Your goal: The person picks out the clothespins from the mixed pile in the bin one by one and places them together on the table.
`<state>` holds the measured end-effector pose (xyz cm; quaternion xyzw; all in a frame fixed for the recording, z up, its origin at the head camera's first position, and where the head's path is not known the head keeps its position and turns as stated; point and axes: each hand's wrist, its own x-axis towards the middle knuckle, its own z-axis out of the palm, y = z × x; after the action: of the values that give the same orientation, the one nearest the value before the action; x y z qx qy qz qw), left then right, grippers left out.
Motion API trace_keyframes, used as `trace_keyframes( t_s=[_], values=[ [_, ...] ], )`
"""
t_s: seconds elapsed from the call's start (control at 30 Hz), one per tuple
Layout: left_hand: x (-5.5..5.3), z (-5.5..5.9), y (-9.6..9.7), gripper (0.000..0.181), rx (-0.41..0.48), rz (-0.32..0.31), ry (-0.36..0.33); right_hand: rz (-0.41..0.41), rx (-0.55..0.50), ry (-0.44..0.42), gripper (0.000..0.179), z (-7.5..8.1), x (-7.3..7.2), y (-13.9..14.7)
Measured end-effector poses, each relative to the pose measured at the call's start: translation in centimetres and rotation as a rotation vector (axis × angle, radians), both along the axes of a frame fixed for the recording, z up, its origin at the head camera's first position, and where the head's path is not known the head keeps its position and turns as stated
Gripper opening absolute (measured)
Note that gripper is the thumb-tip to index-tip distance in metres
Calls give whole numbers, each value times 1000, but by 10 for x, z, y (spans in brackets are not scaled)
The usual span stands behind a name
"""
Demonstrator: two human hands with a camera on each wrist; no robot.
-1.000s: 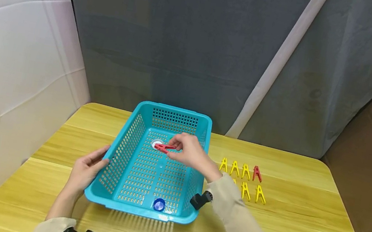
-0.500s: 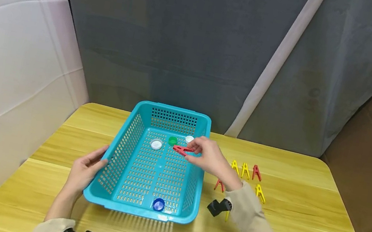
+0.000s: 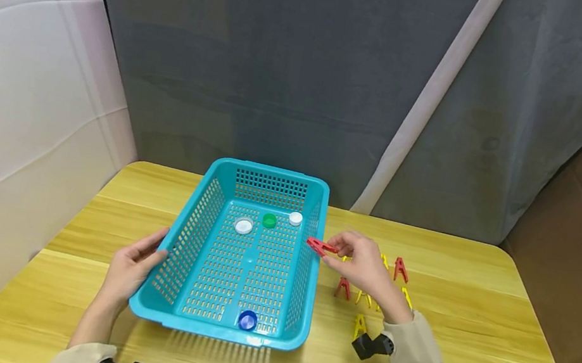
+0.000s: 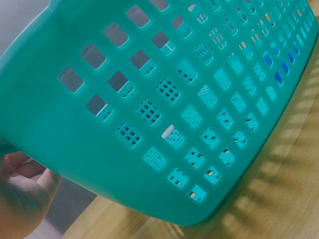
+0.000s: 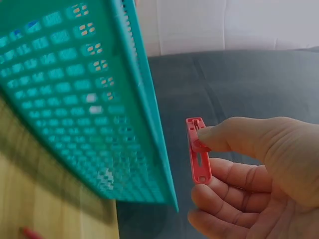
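Note:
A turquoise plastic basket (image 3: 208, 330) with slotted walls stands at mid table. My left hand (image 3: 127, 273) grips its left rim, and the left wrist view has the curled fingers (image 4: 24, 169) at the basket's edge. Between thumb and fingertips my right hand (image 3: 363, 267) pinches a red clothespin (image 3: 318, 246), which overlaps the right rim in the head view. From the right wrist, the clothespin (image 5: 202, 164) appears just beside the basket wall. Inside the basket lie two white caps, one left (image 3: 244, 225) and one right (image 3: 295, 218), a green cap (image 3: 269, 221) and a blue cap (image 3: 248, 321).
Right of the basket, several yellow clothespins, one near the front (image 3: 360, 327), lie on the wooden table (image 3: 472, 340). Red clothespins are among them, one behind (image 3: 401, 269) and one by the basket (image 3: 344, 288). A grey curtain (image 3: 287, 65) hangs behind the table.
My right hand has carried the red clothespin rightward from above the basket's middle to its right rim, uncovering the green cap and right white cap. My left hand stays on the rim.

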<state>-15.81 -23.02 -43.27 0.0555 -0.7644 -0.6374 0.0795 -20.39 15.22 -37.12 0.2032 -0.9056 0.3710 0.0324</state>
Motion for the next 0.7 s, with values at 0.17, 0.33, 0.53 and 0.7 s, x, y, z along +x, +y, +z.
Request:
trace_keyframes(
  t_s=[0.17,0.33,0.53,0.7],
  values=[
    [0,0,-1,44,7,-1,-3,-55,23,34,20,-9,9,19],
    [1,1,-1,44,1,-3,-8,-141,44,-12,18,-18,19,35],
    [1,1,-1,44,2,-11,11,-215,22,-71,18,-34,31,55],
    [1,0,0,43,-1,-12,31,-293,5,-94,17,-48,46,70]
  ],
)
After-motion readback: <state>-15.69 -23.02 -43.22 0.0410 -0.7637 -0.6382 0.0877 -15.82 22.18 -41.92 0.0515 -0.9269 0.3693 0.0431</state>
